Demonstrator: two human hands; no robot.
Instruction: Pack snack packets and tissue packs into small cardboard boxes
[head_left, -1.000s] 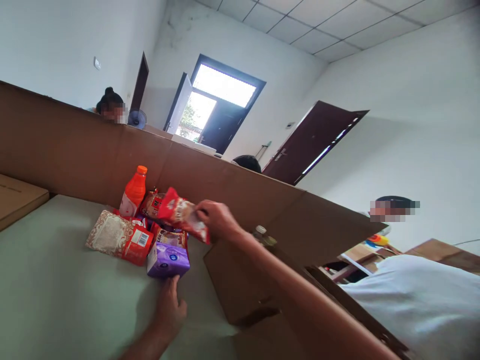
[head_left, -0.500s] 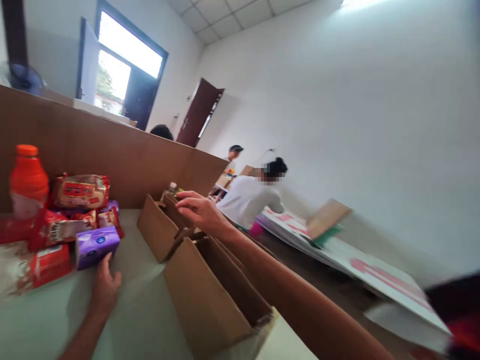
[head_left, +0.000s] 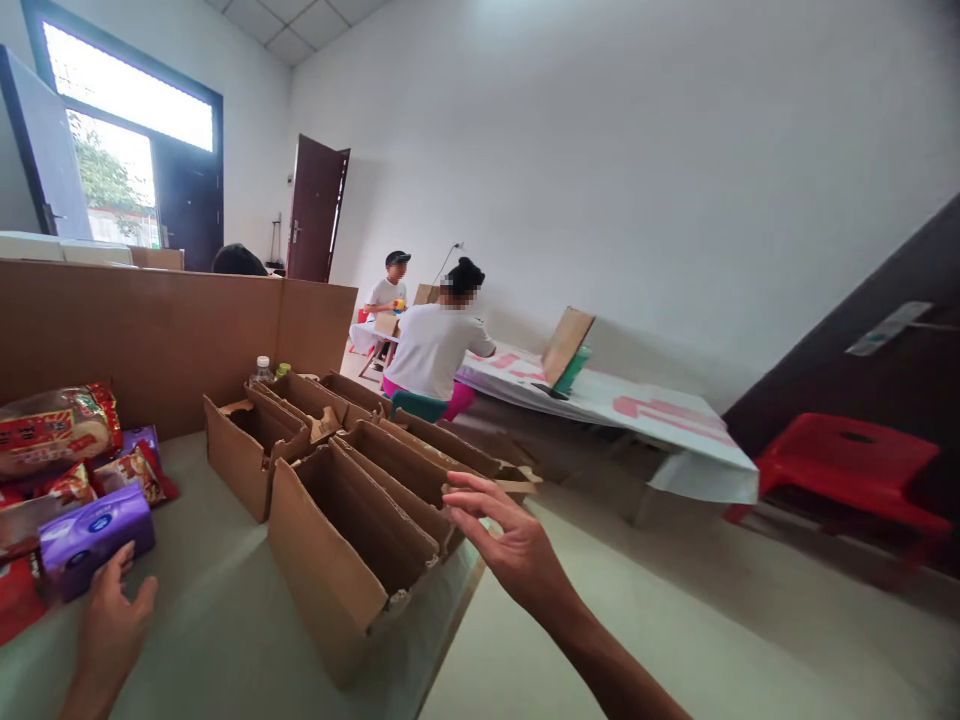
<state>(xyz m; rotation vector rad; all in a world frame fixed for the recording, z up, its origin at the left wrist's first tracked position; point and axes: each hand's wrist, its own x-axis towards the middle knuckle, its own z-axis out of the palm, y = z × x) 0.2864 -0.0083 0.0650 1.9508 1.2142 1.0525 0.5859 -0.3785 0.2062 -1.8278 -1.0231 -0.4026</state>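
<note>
On the left, my left hand (head_left: 114,625) is open beside a purple soft pack (head_left: 97,540) that looks like tissues, its fingertips at the pack's front side. Red snack packets (head_left: 139,470) and a large red-and-clear food bag (head_left: 56,430) lie behind that pack. My right hand (head_left: 506,535) hovers at the right end of a group of open cardboard boxes, fingers stretched and thumb apart, holding nothing. Its fingertips are by the rim of a middle box (head_left: 405,475); whether they touch it I cannot tell. The nearest box (head_left: 322,570) stands between both hands.
A tall cardboard panel (head_left: 165,345) borders the table's far side. Behind the boxes stands a clear bottle (head_left: 262,370) with a white cap. Two people in white shirts sit farther off near a long covered table (head_left: 600,395). A red chair (head_left: 855,465) is at right.
My view has swung right, and the orange bottle has left it. My right hand has moved from the far boxes to the near right ends. My left hand stays by the purple pack.
</note>
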